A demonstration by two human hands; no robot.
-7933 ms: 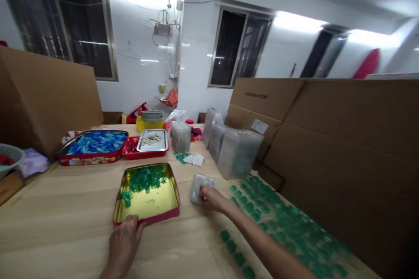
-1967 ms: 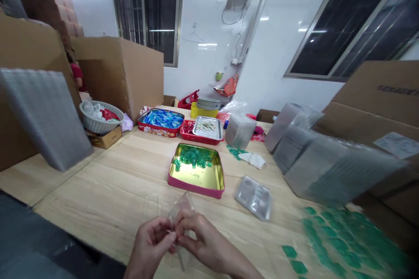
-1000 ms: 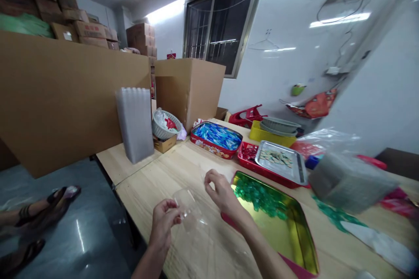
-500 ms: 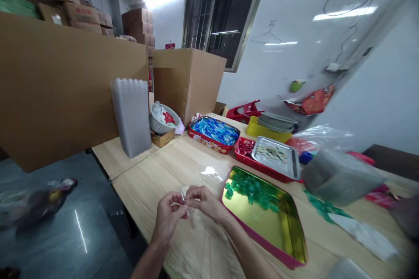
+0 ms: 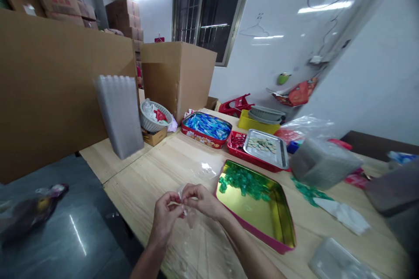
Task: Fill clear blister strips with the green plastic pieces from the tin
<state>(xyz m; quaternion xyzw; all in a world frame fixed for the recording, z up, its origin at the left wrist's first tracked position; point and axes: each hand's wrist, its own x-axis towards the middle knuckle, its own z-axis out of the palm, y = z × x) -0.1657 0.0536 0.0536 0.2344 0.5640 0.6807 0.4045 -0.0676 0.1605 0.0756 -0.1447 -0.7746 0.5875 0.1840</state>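
Note:
My left hand (image 5: pixel 164 214) and my right hand (image 5: pixel 202 201) meet above the wooden table, fingertips pinching a small clear plastic sleeve (image 5: pixel 189 214). Its thin film hangs below my fingers, and its exact shape is hard to make out. More clear film (image 5: pixel 206 171) lies on the table just beyond my hands. To the right of my right hand sits a gold-lined tin tray with a pink-red rim (image 5: pixel 278 235), holding a heap of green translucent pieces (image 5: pixel 244 183). My right forearm passes close to its near corner.
Beyond the tin are a red tin of blue pieces (image 5: pixel 206 130) and a steel tray on a red tray (image 5: pixel 265 149). A grey plastic stack (image 5: pixel 119 117) stands at the table's left end, and a clear block (image 5: pixel 322 163) sits right. The table edge drops to the floor at left.
Since the earliest frame, my hands have left the tin and come together on the clear plastic. Over the last second they closed in and the view shifted slightly; the floor items at left moved in frame.

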